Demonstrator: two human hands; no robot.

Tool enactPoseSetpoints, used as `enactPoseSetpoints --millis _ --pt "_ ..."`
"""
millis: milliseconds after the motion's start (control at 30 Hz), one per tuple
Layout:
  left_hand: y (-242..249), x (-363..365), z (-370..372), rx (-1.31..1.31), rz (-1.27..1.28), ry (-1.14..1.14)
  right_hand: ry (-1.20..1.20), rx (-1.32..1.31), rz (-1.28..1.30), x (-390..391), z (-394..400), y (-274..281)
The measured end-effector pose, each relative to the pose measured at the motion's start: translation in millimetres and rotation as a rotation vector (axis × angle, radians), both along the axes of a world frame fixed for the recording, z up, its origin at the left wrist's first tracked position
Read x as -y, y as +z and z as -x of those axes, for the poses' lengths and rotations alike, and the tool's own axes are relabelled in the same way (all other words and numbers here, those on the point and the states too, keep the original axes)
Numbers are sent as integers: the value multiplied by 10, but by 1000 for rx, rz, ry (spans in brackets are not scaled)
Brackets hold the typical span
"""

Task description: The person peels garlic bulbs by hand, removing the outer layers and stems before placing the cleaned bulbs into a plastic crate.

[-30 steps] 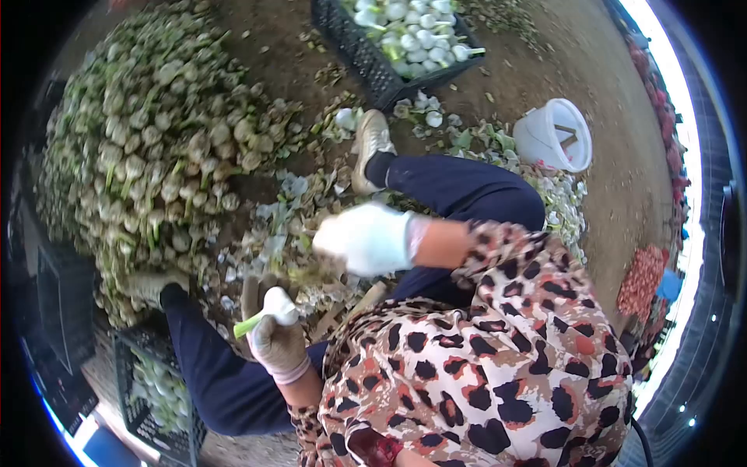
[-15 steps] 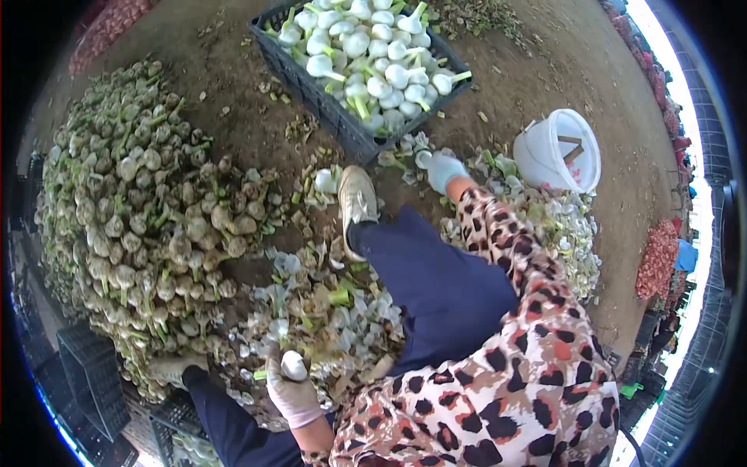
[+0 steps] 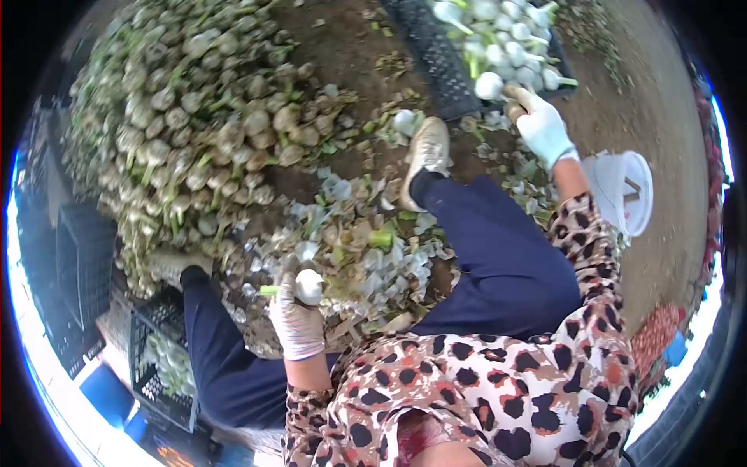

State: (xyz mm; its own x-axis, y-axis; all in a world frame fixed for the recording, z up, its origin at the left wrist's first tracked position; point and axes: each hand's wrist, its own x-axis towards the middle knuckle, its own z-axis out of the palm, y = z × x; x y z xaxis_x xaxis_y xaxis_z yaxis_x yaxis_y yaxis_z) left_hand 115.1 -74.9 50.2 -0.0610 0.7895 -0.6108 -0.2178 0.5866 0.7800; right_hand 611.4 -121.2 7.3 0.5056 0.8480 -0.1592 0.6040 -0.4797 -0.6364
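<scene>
Right hand (image 3: 541, 131), white-gloved: moved from the pale, papery peelings (image 3: 494, 121) to the black plastic crate (image 3: 437, 66); grip unclear.
Round white garlic bulb (image 3: 489, 86): at its fingertips, smooth; nudged, could roll off.
Left hand (image 3: 297, 325), stripe-cuffed glove: curled around a green-stemmed white bulb (image 3: 309, 287); loosening could drop it.

You have here no text, label, brand, number or sign which can be read, at any clock direction around you.
</scene>
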Motion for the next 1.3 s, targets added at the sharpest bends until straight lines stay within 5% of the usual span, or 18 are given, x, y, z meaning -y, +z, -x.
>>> enactPoseSetpoints --millis 100,133,200,233,300,333,500,633,667,767,900,1067,1300 --pt "618 -294 419 -191 -357 -169 246 754 120 -344 142 344" --pt "824 -396 556 -236 -397 75 289 752 21 -489 195 428" --pt "1018 -637 1680 -132 -516 115 413 646 -157 -746 577 476" --pt "1175 -764 2130 -147 -472 330 507 566 -235 -922 765 489" --pt "1436 -918 3129 166 -366 613 670 215 4 -1226 1301 488" --pt "1523 -942 3410 39 -352 733 774 152 101 -1412 1563 349" --pt "1615 -809 3385 -138 -203 1146 954 238 342 -2097 2893 -200" --pt "1428 -448 2715 -219 -422 458 943 413 199 -2334 3335 -976" --pt "1313 -416 2467 56 -519 237 885 384 174 -2359 3391 -973" --pt "940 -399 1374 -115 -215 261 788 106 168 -2090 3417 -633" --pt "61 -72 938 123 35 118 655 -32 155 -1595 3454 -721" --pt "-19 354 776 11 117 -42 424 -40 291 -1512 3428 -841" --pt "-129 258 870 -25 203 -7 262 -213 285 -2386 3686 -1197"
